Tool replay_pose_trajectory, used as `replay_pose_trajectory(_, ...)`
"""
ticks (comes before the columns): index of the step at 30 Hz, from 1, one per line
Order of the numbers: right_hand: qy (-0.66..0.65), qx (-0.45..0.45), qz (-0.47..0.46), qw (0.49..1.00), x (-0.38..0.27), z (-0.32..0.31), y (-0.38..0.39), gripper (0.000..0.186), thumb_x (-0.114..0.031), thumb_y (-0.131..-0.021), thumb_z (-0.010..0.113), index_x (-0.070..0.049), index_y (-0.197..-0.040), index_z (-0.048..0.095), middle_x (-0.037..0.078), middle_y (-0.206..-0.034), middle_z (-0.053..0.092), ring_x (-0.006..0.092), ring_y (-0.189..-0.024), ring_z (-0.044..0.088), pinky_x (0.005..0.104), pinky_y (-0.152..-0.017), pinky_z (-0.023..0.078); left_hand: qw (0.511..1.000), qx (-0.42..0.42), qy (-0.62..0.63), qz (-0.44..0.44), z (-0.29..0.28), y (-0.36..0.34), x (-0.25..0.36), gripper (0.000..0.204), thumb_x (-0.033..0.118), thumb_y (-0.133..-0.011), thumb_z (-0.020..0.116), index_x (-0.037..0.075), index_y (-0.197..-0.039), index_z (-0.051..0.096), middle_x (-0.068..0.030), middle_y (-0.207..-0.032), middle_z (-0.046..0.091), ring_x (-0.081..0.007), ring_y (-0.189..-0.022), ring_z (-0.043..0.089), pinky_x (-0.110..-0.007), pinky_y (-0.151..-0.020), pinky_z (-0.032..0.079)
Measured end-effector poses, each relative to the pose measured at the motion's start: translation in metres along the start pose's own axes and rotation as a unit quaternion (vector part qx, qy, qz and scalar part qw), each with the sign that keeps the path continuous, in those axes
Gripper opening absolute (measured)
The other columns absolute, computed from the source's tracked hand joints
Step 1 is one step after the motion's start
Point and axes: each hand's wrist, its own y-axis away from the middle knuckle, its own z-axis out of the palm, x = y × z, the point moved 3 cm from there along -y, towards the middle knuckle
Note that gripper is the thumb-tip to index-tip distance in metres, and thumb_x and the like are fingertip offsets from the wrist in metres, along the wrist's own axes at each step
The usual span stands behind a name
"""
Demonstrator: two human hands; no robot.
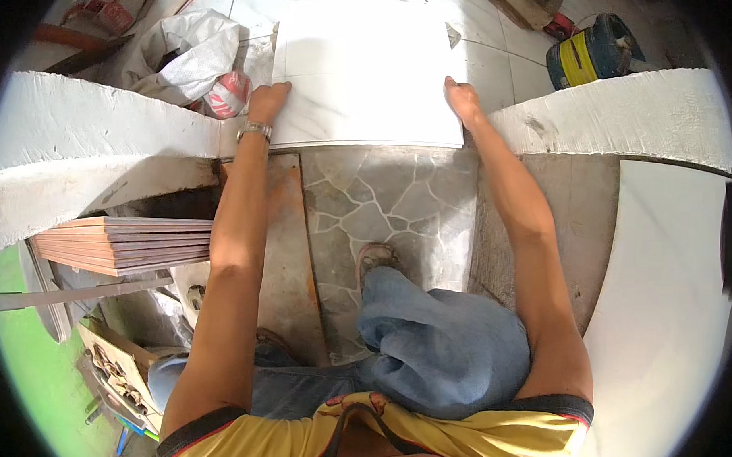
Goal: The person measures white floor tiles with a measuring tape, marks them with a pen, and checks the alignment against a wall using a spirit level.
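Bent knee in blue jeans (446, 352) is nearest; left hand (267, 101) and right hand (461, 96) are gripping opposite edges of white tile (363, 67), fingers curled around — stiff, heavy, brittle, probably slippery.

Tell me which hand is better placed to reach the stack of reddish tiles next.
Left. The left hand grips the left edge of the white tile, and the stack of reddish tiles lies on that same side, beside the left forearm. The right hand holds the opposite edge and would probably have to cross the body.

2 hands (267, 100) (461, 95), 1 white tile (363, 67), 1 tile stack (132, 244), 1 wristwatch (255, 129).
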Motion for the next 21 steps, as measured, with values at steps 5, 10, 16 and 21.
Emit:
replay_pose_trajectory(5,0.002,0.021,-0.070,0.997,-0.032,-0.009,0.014,0.073,-0.049,-0.100,0.050,0.018,-0.126,0.058,0.033,-0.120,0.065,0.0390,-0.118,0.062,0.0421,-0.103,0.046,0.940,-0.010,-0.176,0.292,-0.030,-0.001,0.020,0.035,0.035,-0.091,0.057,0.007,-0.106,0.072,-0.0336,-0.103,0.068,-0.0500,-0.095,0.066,-0.052,-0.088,0.052)
replay_pose_trajectory(10,0.080,0.082,-0.183,0.976,-0.004,-0.006,0.004,0.082,-0.057,-0.104,0.031,0.019,-0.113,0.061,0.037,-0.118,0.063,0.0500,-0.116,0.059,0.0492,-0.105,0.043,0.957,0.063,-0.119,0.256,-0.008,0.044,0.050,0.044,0.028,-0.085,0.061,-0.003,-0.116,0.064,-0.0349,-0.108,0.066,-0.0504,-0.099,0.064,-0.052,-0.094,0.051)
replay_pose_trajectory(16,0.110,0.112,-0.174,0.972,0.006,0.012,0.011,0.072,-0.049,-0.106,0.029,0.014,-0.127,0.055,0.039,-0.123,0.059,0.0511,-0.119,0.056,0.0511,-0.107,0.043,0.979,0.063,0.084,0.172,-0.006,0.075,0.042,0.057,0.026,-0.082,0.060,-0.014,-0.123,0.056,-0.0340,-0.124,0.061,-0.0469,-0.118,0.058,-0.049,-0.108,0.043)
replay_pose_trajectory(21,0.350,0.165,-0.360,0.849,-0.021,0.000,-0.006,0.048,-0.030,-0.106,0.039,0.004,-0.135,0.057,0.023,-0.137,0.059,0.0377,-0.127,0.056,0.0442,-0.112,0.040,0.931,0.109,-0.227,0.264,0.010,0.105,0.068,0.035,0.022,-0.081,0.059,-0.007,-0.098,0.070,-0.0293,-0.101,0.067,-0.0435,-0.101,0.063,-0.052,-0.096,0.048)
